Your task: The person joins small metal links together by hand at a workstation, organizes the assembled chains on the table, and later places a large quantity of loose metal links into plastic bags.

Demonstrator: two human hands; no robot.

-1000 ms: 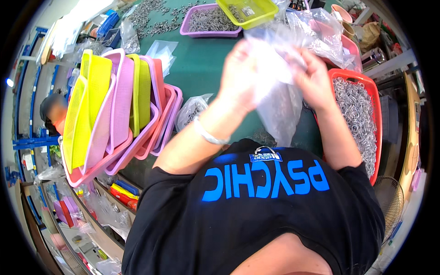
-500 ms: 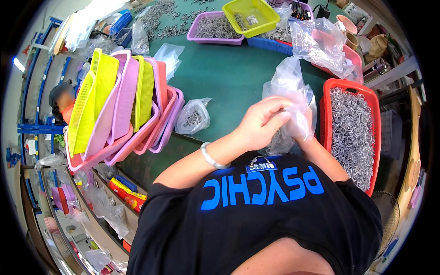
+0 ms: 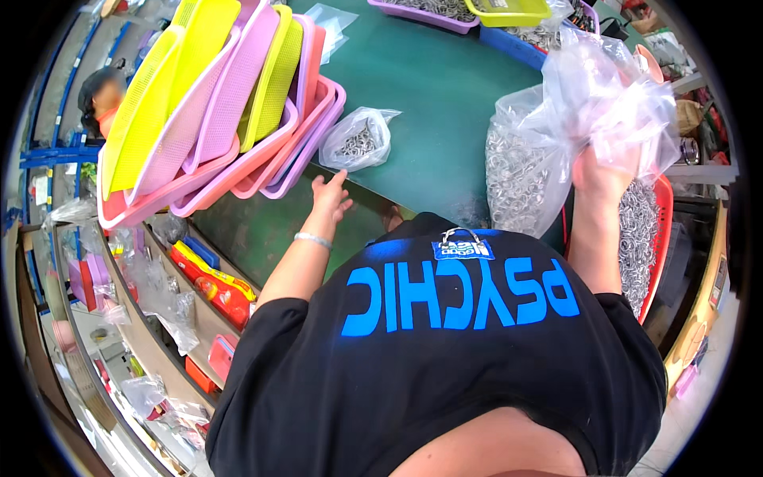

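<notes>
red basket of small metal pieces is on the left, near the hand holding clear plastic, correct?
No, wrong side: the head view shows the red basket of small metal pieces on the right, near the right hand holding clear plastic.

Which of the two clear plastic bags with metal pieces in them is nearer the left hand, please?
The small clear plastic bag of grey metal pieces, just beyond the left hand; the larger, fuller clear plastic bag is well to its right.

large blue lettering (image 3: 464,300), upside down, across black shirt (image 3: 429,374); white letters on small blue patch (image 3: 463,250).
</notes>
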